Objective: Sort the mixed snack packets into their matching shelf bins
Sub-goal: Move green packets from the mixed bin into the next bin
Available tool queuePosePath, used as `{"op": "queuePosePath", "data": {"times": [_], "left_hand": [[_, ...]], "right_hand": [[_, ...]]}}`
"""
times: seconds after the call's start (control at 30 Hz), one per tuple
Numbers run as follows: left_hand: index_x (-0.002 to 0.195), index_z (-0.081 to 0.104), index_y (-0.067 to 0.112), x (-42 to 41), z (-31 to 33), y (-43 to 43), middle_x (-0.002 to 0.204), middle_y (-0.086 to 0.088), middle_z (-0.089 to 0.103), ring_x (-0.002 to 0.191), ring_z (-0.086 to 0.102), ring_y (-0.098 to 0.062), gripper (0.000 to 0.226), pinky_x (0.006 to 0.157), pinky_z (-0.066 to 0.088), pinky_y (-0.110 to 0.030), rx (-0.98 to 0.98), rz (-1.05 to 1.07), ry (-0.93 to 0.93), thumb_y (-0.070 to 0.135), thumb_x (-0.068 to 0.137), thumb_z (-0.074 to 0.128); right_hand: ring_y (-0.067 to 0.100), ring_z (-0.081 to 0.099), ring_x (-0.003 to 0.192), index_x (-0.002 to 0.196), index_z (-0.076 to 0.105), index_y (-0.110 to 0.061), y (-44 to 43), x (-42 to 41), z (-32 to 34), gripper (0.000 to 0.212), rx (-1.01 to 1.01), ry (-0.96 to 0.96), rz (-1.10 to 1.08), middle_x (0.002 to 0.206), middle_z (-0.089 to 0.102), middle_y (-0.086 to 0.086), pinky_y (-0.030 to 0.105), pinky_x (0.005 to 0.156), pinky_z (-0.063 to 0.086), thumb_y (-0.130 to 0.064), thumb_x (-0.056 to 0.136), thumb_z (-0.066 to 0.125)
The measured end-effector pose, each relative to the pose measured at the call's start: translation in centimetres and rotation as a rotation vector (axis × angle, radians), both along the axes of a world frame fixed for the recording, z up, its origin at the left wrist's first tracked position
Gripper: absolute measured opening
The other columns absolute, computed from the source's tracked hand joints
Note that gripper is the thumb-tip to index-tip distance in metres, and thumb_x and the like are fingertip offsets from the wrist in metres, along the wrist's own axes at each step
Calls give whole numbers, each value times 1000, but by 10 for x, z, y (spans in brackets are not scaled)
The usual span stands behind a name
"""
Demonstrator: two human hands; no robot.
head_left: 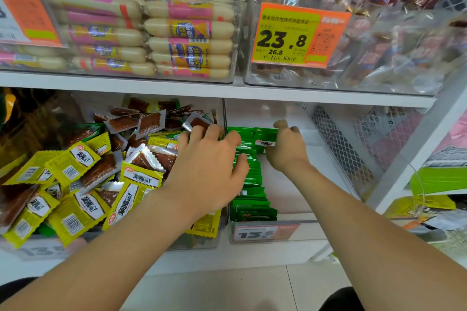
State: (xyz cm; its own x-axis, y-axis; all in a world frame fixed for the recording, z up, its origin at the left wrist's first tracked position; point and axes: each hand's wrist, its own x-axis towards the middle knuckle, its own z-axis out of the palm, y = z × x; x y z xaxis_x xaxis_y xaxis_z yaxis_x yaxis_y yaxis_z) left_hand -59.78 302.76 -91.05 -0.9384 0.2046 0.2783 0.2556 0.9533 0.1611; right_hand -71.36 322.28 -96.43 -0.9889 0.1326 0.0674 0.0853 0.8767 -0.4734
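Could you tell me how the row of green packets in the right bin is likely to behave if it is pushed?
The green packets stand on edge in a row with bare bin floor beside them, so they would probably topple sideways. They look thin and light, so they would likely slide easily. The right hand grips the far end, which may steady them.

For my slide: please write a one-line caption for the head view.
Right hand pinches a green packet at the green row; left hand rests on that row, beside the mixed bin.
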Motion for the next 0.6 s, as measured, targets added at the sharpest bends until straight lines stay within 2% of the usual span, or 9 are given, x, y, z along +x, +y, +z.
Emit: {"op": "queuePosePath", "data": {"times": [0.17,0.27,0.33,0.4,0.47,0.53,0.6], "left_hand": [[137,51,30,11,8,-10,133,1,52,121,47,-25,47,103,39,-48,31,-73,66,54,100,36],[135,52,30,22,16,-20,129,4,53,119,46,-22,45,100,41,-45,88,-84,93,52,100,37],[124,56,29,28,22,-30,119,5,51,109,45,-21,39,92,42,-43,147,-34,116,51,98,38],[109,57,25,30,25,-45,105,3,49,96,44,-22,30,83,42,-42,223,61,138,45,93,40],[101,58,21,31,29,-65,99,-2,51,93,46,-29,34,82,42,-43,237,184,115,43,87,37],[105,62,15,29,34,-91,107,-13,56,104,51,-40,42,90,42,-48,207,355,18,44,86,39],[119,59,8,31,40,-119,124,-23,52,120,46,-47,41,99,42,-55,179,535,-109,38,92,51]], "right_hand": [[47,52,118,145,42,-10,-4,21,17,67,64,-2,-15,135,44,22,50,94,52,-14,88,77],[44,58,111,131,56,-9,-23,44,37,35,-24,131,52,126,51,20,44,92,51,-14,96,61],[35,62,100,113,65,-12,-48,66,56,19,-117,215,151,117,60,15,39,85,52,-14,99,52],[25,62,90,102,64,-16,-75,92,74,16,-163,284,273,102,66,7,37,75,50,-15,100,48],[18,58,88,99,58,-19,-101,116,89,11,-193,348,384,97,62,0,37,72,47,-15,99,48],[15,53,91,98,55,-20,-123,130,95,8,-185,381,486,98,56,-3,36,75,45,-15,99,49],[17,50,93,100,55,-21,-143,136,95,9,-157,344,583,99,53,-3,37,78,44,-15,99,49]]}}
